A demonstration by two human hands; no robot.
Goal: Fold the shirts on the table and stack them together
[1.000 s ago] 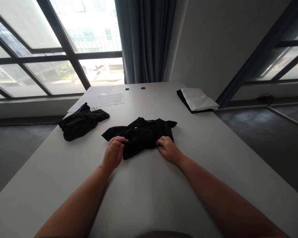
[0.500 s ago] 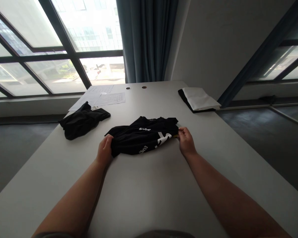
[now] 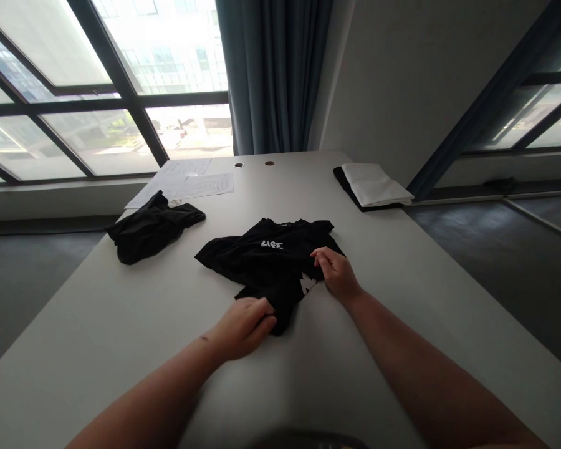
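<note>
A black T-shirt [image 3: 262,259] with white lettering lies rumpled in the middle of the table, its collar on the far side. Closer to me, my left hand [image 3: 250,324] is closed on the lower part of the shirt, bunching the cloth towards me. At the shirt's right edge, my right hand [image 3: 337,273] has its fingers pinched together on the fabric. A white printed patch shows between the two hands, partly folded over.
On the white table [image 3: 98,324], a crumpled black garment [image 3: 152,227] lies at the left. Behind it are printed paper sheets [image 3: 208,184]. Folded white cloth [image 3: 376,185] rests on black cloth at the far right. Two cable holes are near the far edge, before a blue curtain [image 3: 273,75].
My left hand has moved right and closer to me, drawing the shirt's lower part along. My right hand has shifted slightly left. Much of the white print is now folded out of sight.
</note>
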